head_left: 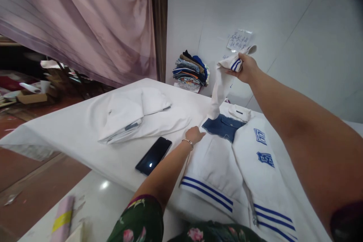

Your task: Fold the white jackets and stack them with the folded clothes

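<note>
Head view: jacket lies flat on the bench, body smoothed, sleeves unfolded. Right hand grips its raised sleeve; left hand presses open on the jacket's shoulder.

The jacket lies flat on the bench, under the left hand, whose fingers press its shoulder. The right hand is raised beyond, its fingers pinching the sleeve cuff above the collar. Left of the left fingers lies a phone; farther left, folded cloth. Behind, against the wall, sits a stack of clothes.
</note>
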The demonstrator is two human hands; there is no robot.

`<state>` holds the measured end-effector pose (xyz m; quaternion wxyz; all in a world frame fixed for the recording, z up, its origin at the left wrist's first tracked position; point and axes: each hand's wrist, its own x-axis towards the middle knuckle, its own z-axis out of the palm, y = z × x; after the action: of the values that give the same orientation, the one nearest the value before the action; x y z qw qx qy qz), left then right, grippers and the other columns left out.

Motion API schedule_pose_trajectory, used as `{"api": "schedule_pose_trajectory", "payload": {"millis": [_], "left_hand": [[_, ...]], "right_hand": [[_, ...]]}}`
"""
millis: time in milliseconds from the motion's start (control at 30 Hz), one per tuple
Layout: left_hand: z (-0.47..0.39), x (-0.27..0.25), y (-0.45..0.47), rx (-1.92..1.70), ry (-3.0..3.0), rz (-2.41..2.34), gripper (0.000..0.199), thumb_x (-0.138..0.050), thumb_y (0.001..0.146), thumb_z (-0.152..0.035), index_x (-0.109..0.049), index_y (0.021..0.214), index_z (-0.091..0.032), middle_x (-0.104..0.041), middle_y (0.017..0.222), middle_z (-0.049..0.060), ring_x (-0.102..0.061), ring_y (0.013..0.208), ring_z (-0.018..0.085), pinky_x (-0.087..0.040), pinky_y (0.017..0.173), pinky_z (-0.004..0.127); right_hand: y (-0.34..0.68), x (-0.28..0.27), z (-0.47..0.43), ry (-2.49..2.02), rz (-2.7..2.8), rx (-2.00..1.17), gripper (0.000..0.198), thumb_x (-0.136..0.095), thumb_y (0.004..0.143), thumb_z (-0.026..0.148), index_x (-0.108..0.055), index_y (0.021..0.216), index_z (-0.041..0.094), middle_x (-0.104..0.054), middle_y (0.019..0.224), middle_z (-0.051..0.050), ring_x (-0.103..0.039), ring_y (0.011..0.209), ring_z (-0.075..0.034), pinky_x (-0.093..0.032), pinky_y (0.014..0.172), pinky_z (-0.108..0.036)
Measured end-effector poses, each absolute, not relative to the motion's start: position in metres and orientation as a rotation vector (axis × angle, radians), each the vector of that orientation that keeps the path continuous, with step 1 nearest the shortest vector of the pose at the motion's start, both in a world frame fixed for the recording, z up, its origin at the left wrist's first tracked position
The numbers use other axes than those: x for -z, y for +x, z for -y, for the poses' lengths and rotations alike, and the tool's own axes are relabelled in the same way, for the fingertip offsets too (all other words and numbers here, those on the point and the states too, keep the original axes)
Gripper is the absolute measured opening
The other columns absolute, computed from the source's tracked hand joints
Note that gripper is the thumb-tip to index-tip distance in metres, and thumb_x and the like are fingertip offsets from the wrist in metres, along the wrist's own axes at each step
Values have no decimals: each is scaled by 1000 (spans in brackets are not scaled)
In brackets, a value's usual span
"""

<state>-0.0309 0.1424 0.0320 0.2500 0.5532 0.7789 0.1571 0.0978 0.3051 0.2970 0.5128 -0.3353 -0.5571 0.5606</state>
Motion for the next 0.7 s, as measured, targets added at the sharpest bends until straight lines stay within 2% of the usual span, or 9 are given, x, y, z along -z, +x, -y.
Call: {"api": "schedule_pose_trajectory", "payload": {"millis": [167, 367, 533, 700], "left_hand": [[-94, -31, -28, -359, 1594, -2041, 43, -58, 81, -49, -62, 106, -14, -66, 115, 19, -62, 107, 33, -47, 80, 36], [-39, -32, -29, -332, 1627, -2006, 36, -55, 81, -43, -59, 106, -16, -68, 109, 15, -64, 99, 30, -46, 77, 35], [-28, -63, -11, -454, 1719, -1895, 21, -51, 83, -37, -56, 92, -19, -68, 96, 8, -64, 86, 24, -43, 70, 31], [-44, -96, 55, -463, 1951, -1635, 20, -50, 83, -39, -54, 87, -20, -67, 93, 6, -62, 83, 22, -43, 68, 30]], "right_hand": [[113, -304, -299, -808, 1351, -1291, 33, -40, 98, 26, -40, 129, 14, -56, 125, -12, -60, 103, -18, -57, 81, -41], [145, -309, -304, -848, 1302, -1217, 37, -41, 97, 27, -38, 132, 16, -53, 130, -13, -59, 108, -19, -59, 79, -37], [191, -318, -309, -859, 1291, -1145, 41, -40, 98, 21, -32, 136, 8, -47, 136, -19, -58, 107, -18, -56, 77, -36], [261, -333, -304, -867, 1171, -1070, 39, -42, 94, 13, -39, 133, 8, -52, 133, -17, -62, 99, -16, -56, 78, -36]]}}
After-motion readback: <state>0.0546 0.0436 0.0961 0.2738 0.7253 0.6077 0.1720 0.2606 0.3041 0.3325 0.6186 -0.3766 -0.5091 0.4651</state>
